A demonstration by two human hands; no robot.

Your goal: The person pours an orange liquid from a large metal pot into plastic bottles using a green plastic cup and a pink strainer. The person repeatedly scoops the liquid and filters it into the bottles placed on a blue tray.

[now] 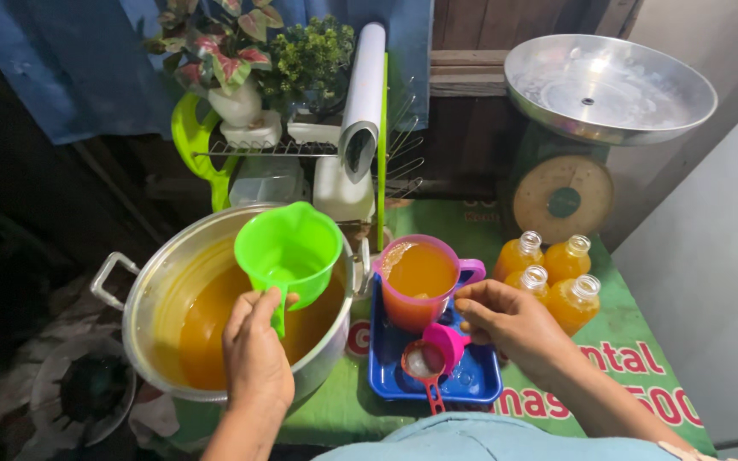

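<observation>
Blue plastic is nearest: a tray [480,380] lies on the green cloth [642,341] just in front of the person. In it rest a small red strainer [421,362] and a pink funnel [448,340]. The right hand [506,320] is over the tray's right side, its fingers curled narrow and touching the funnel; whether it really grips the funnel I cannot tell. At the back of the tray stands a pink jug [420,280], almost full of orange liquid.

The left hand [256,354] is closed around the handle of a green scoop [290,246] and holds it over a big metal pot [164,282]. The scoop looks empty, its mouth turned toward the camera. The pot holds the same orange liquid.

To the right of the jug, four bottles [548,277] of orange liquid stand close together on the cloth, with no caps.

Farther back is a kitchen scale [608,94] with a metal pan. Behind the pot is a wire rack [301,149] with two plants [258,47] and a white paper roll [363,90].
</observation>
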